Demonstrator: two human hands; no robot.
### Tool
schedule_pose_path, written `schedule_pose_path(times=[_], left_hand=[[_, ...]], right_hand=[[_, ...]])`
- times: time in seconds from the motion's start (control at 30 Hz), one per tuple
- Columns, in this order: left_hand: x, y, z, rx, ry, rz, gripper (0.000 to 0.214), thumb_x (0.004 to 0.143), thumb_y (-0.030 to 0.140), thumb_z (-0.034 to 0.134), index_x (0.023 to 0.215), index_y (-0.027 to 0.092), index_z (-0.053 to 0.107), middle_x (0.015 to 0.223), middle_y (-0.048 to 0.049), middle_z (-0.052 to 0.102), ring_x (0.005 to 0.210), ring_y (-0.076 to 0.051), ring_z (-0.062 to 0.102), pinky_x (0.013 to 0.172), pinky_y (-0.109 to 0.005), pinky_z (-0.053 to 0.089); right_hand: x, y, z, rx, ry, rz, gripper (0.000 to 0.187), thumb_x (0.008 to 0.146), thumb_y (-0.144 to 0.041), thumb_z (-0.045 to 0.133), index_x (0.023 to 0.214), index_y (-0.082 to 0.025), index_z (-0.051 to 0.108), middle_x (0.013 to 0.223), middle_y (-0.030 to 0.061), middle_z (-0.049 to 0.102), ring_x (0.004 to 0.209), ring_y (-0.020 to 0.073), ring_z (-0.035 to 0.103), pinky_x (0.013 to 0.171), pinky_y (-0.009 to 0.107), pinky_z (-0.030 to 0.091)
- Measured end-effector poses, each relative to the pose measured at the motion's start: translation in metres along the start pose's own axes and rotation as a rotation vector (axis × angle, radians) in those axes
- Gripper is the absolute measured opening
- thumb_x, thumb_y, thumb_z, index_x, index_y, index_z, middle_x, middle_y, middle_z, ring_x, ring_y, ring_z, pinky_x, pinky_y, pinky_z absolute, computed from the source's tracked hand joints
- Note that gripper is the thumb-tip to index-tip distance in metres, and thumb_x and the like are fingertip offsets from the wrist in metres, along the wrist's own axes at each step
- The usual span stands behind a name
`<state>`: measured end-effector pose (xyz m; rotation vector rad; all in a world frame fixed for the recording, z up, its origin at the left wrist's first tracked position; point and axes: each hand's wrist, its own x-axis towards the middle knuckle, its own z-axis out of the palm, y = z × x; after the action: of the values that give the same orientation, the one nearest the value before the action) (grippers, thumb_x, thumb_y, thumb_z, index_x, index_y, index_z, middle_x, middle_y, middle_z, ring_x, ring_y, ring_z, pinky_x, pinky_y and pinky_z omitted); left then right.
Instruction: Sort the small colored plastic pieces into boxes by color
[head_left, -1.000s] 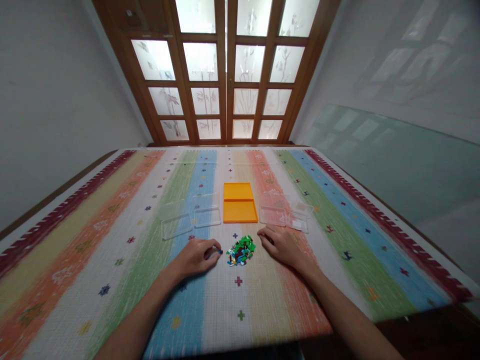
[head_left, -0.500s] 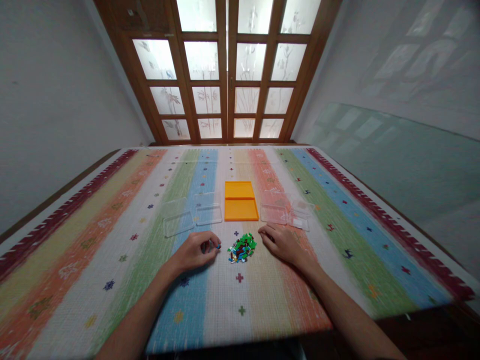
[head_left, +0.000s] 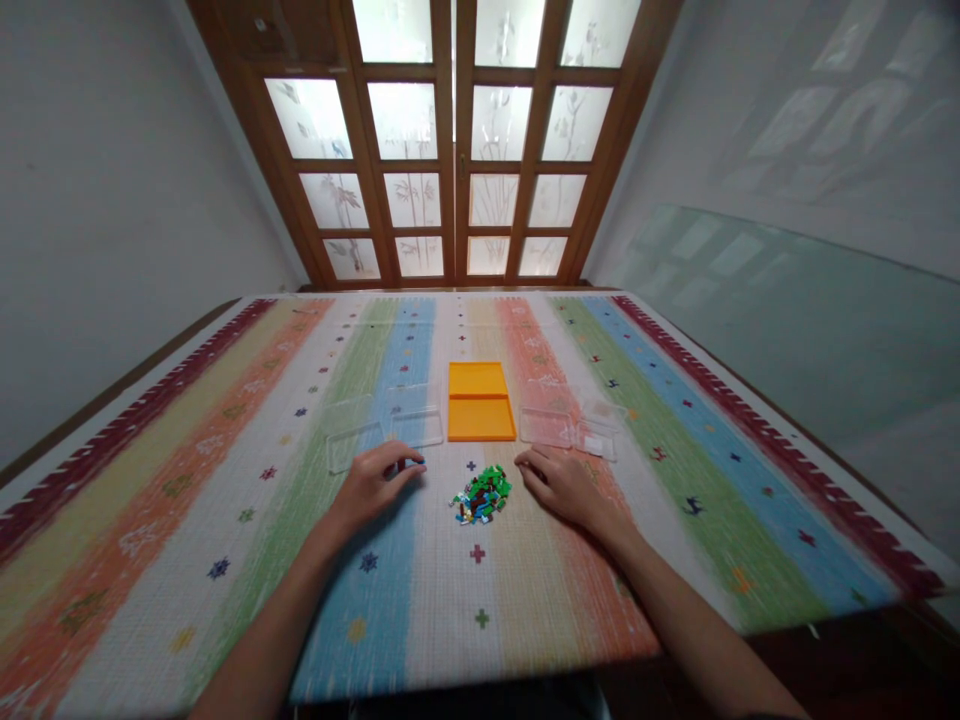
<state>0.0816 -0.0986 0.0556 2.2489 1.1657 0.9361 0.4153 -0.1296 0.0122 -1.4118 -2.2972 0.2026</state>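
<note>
A loose pile of tiny building bricks (head_left: 487,494), mostly green with blue, brown and white ones, lies on the striped tablecloth. My left hand (head_left: 373,482) is to its left, thumb and forefinger pinched on a small blue building brick whose exact shape is too small to make out. It hovers close to the near edge of a clear plastic box (head_left: 418,428). To the right of the pile, my right hand (head_left: 559,482) lies on the cloth with fingers loosely extended; nothing shows in it.
An orange two-part tray (head_left: 481,418) stands beyond the pile. Another clear box (head_left: 341,455) is at the left; further clear boxes (head_left: 546,428) (head_left: 598,442) sit right of the tray. The table's near edge (head_left: 480,690) runs in front of me.
My left hand has moved left and away from me, off the pile's side toward the clear boxes, carrying the small brick. The right hand has stayed in place.
</note>
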Motion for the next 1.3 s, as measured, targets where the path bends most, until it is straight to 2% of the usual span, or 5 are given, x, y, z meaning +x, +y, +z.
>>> schedule_pose_path(times=[0.2, 0.53, 0.93, 1.17, 1.3], left_hand=[[0.002, -0.024, -0.031, 0.169, 0.276, -0.108, 0.02, 0.087, 0.036, 0.062, 0.09, 0.021, 0.075, 0.094, -0.0049, 0.076, 0.072, -0.017, 0.064, 0.07, -0.03, 0.051], [0.001, -0.052, -0.038, 0.268, 0.224, -0.369, 0.038, 0.078, 0.032, 0.062, 0.112, 0.018, 0.07, 0.09, -0.0061, 0.078, 0.071, -0.021, 0.069, 0.079, -0.034, 0.054], [0.006, -0.053, -0.037, 0.196, 0.199, -0.477, 0.031, 0.075, 0.039, 0.068, 0.097, 0.017, 0.072, 0.084, -0.0091, 0.079, 0.078, -0.026, 0.074, 0.078, -0.037, 0.056], [0.005, -0.029, -0.037, 0.281, 0.363, -0.263, 0.028, 0.088, 0.04, 0.057, 0.093, 0.019, 0.074, 0.08, -0.0047, 0.075, 0.064, -0.017, 0.063, 0.072, -0.031, 0.053], [0.004, -0.007, -0.015, 0.145, 0.164, -0.034, 0.021, 0.089, 0.033, 0.058, 0.096, 0.019, 0.072, 0.081, -0.0028, 0.072, 0.061, -0.013, 0.057, 0.067, -0.027, 0.05]], right_hand=[[-0.001, 0.0, 0.0, 0.012, -0.006, 0.005, 0.023, 0.095, -0.016, 0.046, 0.099, -0.017, 0.07, 0.092, 0.0081, 0.072, 0.08, 0.019, 0.066, 0.073, 0.029, 0.047], [0.0, 0.0, -0.001, -0.003, -0.005, 0.014, 0.023, 0.096, -0.017, 0.047, 0.099, -0.019, 0.07, 0.093, 0.0075, 0.072, 0.08, 0.0189, 0.067, 0.072, 0.028, 0.047], [0.0, 0.001, 0.0, -0.004, -0.025, 0.018, 0.023, 0.095, -0.016, 0.047, 0.099, -0.018, 0.069, 0.094, 0.0082, 0.072, 0.081, 0.0198, 0.067, 0.073, 0.029, 0.047], [0.0, 0.002, 0.001, 0.011, -0.013, 0.001, 0.023, 0.096, -0.017, 0.046, 0.099, -0.018, 0.069, 0.093, 0.008, 0.071, 0.082, 0.0193, 0.066, 0.075, 0.029, 0.047], [0.0, 0.0, -0.001, -0.005, -0.025, 0.01, 0.022, 0.095, -0.016, 0.047, 0.099, -0.019, 0.069, 0.094, 0.0077, 0.072, 0.082, 0.0192, 0.066, 0.074, 0.029, 0.046]])
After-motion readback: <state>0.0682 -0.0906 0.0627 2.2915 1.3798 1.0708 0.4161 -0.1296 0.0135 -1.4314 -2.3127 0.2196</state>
